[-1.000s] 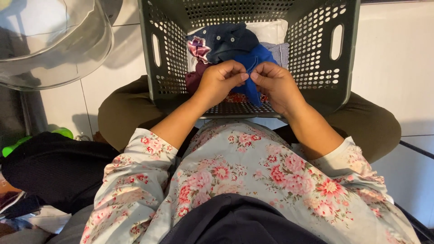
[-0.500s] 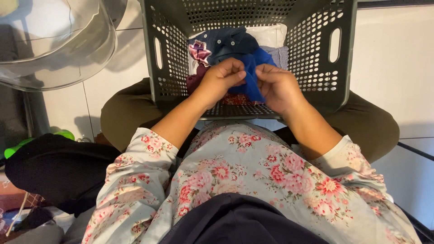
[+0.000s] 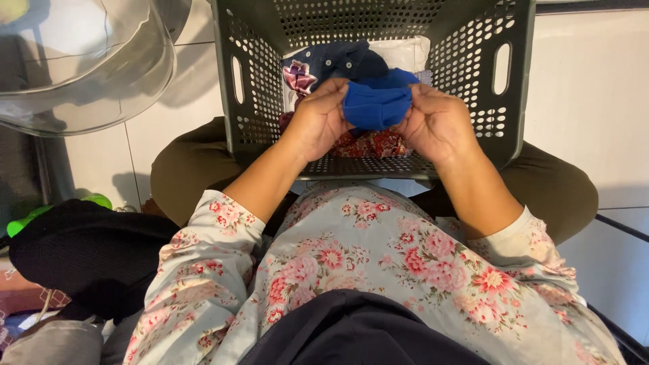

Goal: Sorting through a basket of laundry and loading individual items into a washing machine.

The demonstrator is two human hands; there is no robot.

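Over the basket (image 3: 270,101), both hands' fingers (image 3: 338,94) apparently pinch blue cloth (image 3: 376,105).

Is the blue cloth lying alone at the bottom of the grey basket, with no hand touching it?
No: the left hand and the right hand both pinch the blue cloth, holding it up over the grey basket.

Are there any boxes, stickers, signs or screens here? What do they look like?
None show: no package, label, sign or screen.
The left hand and right hand hold a blue cloth over a grey laundry basket that has holes in its walls.
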